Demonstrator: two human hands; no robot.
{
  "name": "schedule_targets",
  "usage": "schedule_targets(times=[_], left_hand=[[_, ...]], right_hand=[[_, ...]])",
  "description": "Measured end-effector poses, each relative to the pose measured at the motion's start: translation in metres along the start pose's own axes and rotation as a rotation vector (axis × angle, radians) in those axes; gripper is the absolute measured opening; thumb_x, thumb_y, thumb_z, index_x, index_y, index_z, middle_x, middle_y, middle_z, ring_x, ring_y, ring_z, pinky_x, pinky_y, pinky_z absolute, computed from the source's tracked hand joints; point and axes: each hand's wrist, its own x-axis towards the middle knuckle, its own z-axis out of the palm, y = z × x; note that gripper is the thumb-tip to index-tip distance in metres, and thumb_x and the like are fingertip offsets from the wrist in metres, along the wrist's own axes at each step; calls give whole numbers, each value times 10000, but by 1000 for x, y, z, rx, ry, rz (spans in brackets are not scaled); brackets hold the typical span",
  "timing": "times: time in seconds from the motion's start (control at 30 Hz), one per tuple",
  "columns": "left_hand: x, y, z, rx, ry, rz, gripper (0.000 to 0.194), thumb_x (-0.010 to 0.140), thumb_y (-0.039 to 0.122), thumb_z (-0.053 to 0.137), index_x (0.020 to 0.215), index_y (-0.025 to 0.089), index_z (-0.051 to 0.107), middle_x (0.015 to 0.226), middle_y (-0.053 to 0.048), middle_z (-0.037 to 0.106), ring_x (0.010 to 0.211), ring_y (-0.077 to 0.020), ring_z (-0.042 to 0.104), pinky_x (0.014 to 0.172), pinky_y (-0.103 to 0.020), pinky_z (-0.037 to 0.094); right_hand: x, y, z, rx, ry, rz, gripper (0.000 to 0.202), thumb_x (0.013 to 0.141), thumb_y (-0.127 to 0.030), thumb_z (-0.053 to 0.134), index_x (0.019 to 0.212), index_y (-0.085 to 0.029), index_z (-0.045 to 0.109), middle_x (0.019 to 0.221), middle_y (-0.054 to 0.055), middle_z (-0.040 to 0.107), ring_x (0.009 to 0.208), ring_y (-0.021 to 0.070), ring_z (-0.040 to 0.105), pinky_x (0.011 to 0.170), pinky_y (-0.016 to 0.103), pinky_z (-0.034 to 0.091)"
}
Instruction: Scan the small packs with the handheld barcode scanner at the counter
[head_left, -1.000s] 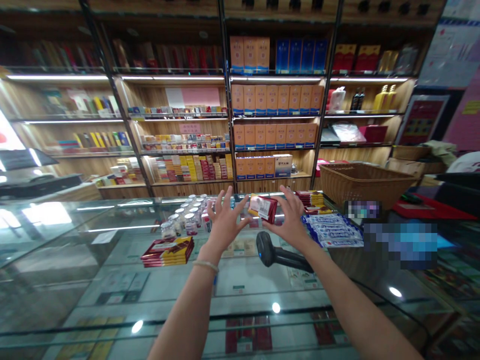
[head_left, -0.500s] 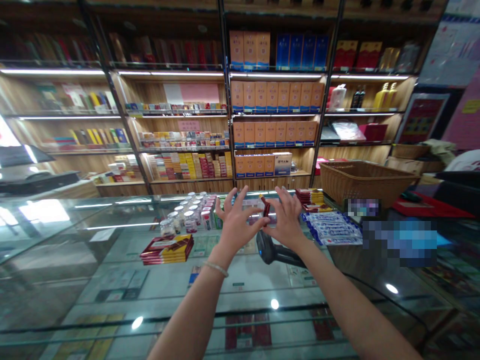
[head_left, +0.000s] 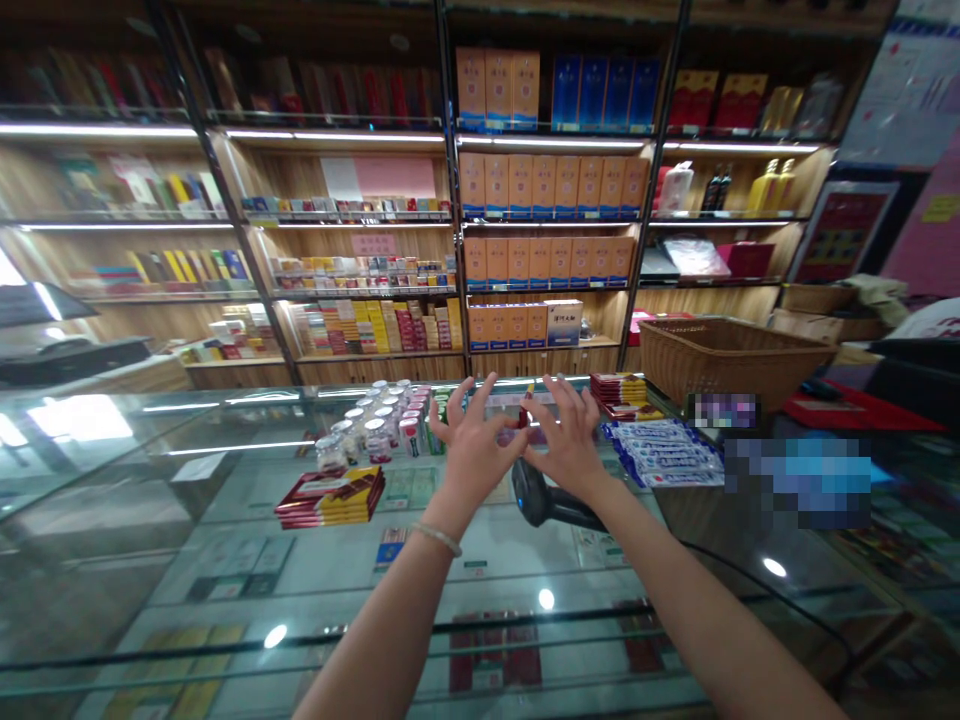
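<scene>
Between thumbs and forefingers, my left hand and my right hand pinch a narrow dark-red and yellow packet, which looks like a chocolate bar turned edge-on. Its lower part is hidden by my fingers, and the other fingers of both hands are spread upward. Just below my right hand, a black barcode scanner lies on the glass counter. To the left is a stack of red-and-yellow chocolate bars; a second stack of chocolate bars sits beyond my right hand.
Blue-and-white packets lie right of my hands, with a wicker basket behind them. Several small jars stand in rows at left. A black cable runs across the right side. Shelves of boxes line the back.
The held chocolate bar has turned and shows a narrower side, and my right hand has shifted slightly left. The stacks and the scanner stay in place.
</scene>
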Motion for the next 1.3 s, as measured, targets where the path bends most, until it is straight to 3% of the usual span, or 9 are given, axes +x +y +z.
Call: schedule_targets(times=[0.17, 0.37, 0.57, 0.77, 0.9, 0.97, 1.03, 1.13, 1.3], left_hand=[[1, -4, 5, -2, -24, -38, 172, 873, 348, 689, 742, 275, 774, 1547, 12, 527, 1454, -371, 355, 1200, -715, 127], [9, -25, 4, -9, -19, -167, 210, 908, 385, 639, 807, 278, 789, 1547, 11, 527, 1451, -368, 346, 1189, -686, 220], [10, -49, 12, -75, -23, -145, 242, 935, 402, 584, 904, 284, 792, 1588, 11, 473, 1480, -337, 305, 1214, -644, 239], [7, -53, 18, -84, -36, -137, 269, 940, 455, 580, 967, 284, 785, 1566, -21, 502, 1487, -336, 305, 1216, -630, 240], [7, -47, 12, 4, -32, -151, 393, 932, 511, 598, 1229, 279, 707, 1623, -86, 415, 1503, -346, 294, 1223, -623, 196], [6, -43, 7, 82, -44, -95, 698, 837, 578, 708, 1445, 275, 550, 1668, -126, 321, 1525, -374, 251, 1236, -631, 113], [5, -41, 1, 146, -62, -8, 890, 742, 577, 806, 1518, 307, 462, 1682, -128, 285, 1539, -392, 227, 1244, -629, 6], [4, -40, -4, 200, -82, 59, 867, 713, 474, 860, 1490, 372, 490, 1683, -100, 293, 1549, -397, 217, 1240, -620, -59], [8, -39, -5, 205, -78, 62, 678, 760, 375, 830, 1391, 376, 582, 1674, -78, 319, 1550, -392, 225, 1233, -649, -56]], right_hand=[[0, 6, -1, -26, -44, 25, 536, 914, -446, 638, 1415, -301, 512, 1623, 133, 341, 1530, 353, 246, 1229, 596, 115], [-2, 34, -5, -69, -31, 107, 715, 851, -479, 723, 1473, -269, 440, 1624, 174, 312, 1529, 373, 231, 1210, 625, 134], [-3, 48, -8, -39, -45, 127, 661, 833, -468, 738, 1428, -299, 507, 1648, 139, 270, 1522, 386, 228, 1205, 628, 139], [-2, 45, -11, -53, -57, 73, 553, 833, -441, 737, 1341, -286, 582, 1639, 134, 300, 1522, 382, 232, 1214, 628, 127], [-2, 47, -12, -75, -29, 50, 545, 847, -461, 720, 1336, -264, 582, 1624, 150, 327, 1522, 374, 241, 1222, 610, 125], [-1, 47, -13, -79, -20, 50, 542, 845, -463, 718, 1331, -264, 583, 1622, 148, 333, 1518, 379, 250, 1219, 614, 124], [-1, 47, -13, -76, -26, 56, 539, 841, -451, 717, 1332, -272, 581, 1628, 140, 329, 1516, 384, 252, 1216, 620, 120], [0, 48, -14, -66, -36, 59, 548, 837, -430, 719, 1343, -275, 574, 1639, 134, 311, 1518, 382, 240, 1219, 614, 116], [-1, 51, -12, -77, -34, 41, 572, 835, -435, 726, 1361, -285, 562, 1648, 132, 290, 1514, 389, 241, 1213, 619, 110]])
